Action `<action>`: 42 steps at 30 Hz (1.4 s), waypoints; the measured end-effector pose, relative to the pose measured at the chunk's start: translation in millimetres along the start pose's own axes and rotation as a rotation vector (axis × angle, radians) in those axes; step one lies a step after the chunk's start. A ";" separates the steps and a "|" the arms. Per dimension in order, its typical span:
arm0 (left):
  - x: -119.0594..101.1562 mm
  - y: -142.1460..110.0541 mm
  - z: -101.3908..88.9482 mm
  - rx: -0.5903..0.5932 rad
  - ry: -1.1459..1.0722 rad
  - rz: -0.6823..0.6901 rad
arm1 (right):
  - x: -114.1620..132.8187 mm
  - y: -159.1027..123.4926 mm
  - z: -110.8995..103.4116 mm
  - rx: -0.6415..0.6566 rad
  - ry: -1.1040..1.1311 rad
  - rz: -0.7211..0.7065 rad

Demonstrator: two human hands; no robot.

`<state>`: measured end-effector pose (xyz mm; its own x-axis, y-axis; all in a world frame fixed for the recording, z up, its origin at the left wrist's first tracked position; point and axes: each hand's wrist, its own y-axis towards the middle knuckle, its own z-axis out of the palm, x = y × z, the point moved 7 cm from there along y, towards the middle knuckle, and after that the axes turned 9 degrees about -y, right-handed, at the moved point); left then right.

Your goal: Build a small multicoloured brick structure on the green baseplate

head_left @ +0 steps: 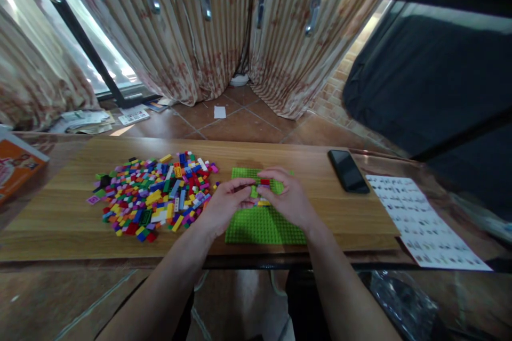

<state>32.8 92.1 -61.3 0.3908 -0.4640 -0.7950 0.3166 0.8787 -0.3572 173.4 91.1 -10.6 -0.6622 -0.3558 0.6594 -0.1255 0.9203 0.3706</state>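
Observation:
A green studded baseplate [266, 229] lies on the wooden tabletop, and both hands meet over its upper half. A red brick [264, 182] sits between the thumb and index finger of my right hand [291, 200], which is closed on it. From the left, my left hand [224, 203] reaches in with its fingers drawn together, their tips close to the red brick. What those fingertips hold, if anything, is too small to make out. Just below the fingertips, a yellow brick [263, 203] shows on the plate with whitish pieces beside it, partly hidden by the hands.
A wide heap of loose coloured bricks [156, 194] spreads over the table's left side. On the right lie a black phone [348, 171] and a printed white sheet [424, 218]. An orange box [18, 162] stands at the far left. Behind the wooden tabletop [320, 160] hang striped curtains [192, 37].

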 end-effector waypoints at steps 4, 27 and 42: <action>0.6 2.7 -1.6 0.009 -0.085 -0.019 | 9.5 -1.4 7.1 0.106 -0.014 -0.049; -15.0 28.7 -37.5 -0.228 0.618 0.218 | -3.5 -1.1 28.6 0.110 -0.405 -0.123; -15.4 27.5 -23.1 -0.183 0.821 0.341 | -9.3 -2.1 23.9 0.088 -0.354 -0.053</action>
<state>15.5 126.0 -70.2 -0.3227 -0.0115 -0.9464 0.1272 0.9903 -0.0554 162.2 96.4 -33.2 -0.8658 -0.3390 0.3680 -0.2193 0.9182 0.3300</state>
